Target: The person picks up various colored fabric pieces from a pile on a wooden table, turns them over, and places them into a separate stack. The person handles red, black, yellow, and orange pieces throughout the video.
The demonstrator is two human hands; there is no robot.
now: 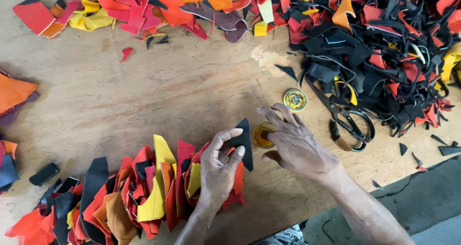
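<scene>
My left hand pinches a small black leather piece between thumb and fingers, just above a fanned row of red, yellow, orange and black leather pieces lying along the table's near edge. My right hand hovers with fingers spread over a small round open tin of amber glue, fingertips touching or nearly touching it. The tin's yellow lid lies a little further back on the wooden table.
Black scissors lie to the right of the lid. A big heap of black, red and yellow scraps fills the back right; brighter scraps line the back edge. Orange pieces sit at left. The table edge runs at lower right.
</scene>
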